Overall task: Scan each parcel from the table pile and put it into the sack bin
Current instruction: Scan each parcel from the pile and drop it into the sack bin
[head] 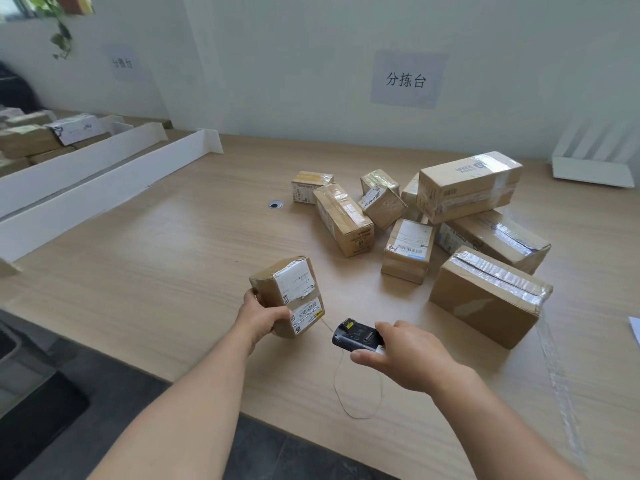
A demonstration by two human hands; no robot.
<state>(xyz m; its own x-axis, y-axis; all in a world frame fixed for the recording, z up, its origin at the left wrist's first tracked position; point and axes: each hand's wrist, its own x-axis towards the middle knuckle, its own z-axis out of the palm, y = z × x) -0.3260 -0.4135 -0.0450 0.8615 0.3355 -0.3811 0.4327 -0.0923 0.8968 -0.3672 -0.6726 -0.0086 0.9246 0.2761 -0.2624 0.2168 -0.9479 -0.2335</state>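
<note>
A parcel point(287, 296) is clasped in the left grip point(260, 318), a black scanner point(356, 337) in the right grip point(403, 358), over the counter point(166, 258).

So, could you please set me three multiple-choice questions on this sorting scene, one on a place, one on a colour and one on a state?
1. Where does the parcel pile lie from the small parcel held in the left hand?
A. Farther back and to the right on the table
B. Nearer, at the table's front edge
C. On the floor

2. What colour is the scanner, in the main?
A. Red
B. Black
C. Green

3. What is the right hand doing?
A. Resting flat on the table
B. Lifting a parcel off the pile
C. Gripping the scanner

Answers:
1 A, the pile lies heaped beyond the small parcel, to its right.
2 B, its body is black.
3 C, its fingers curl round the scanner's rear end.
</note>
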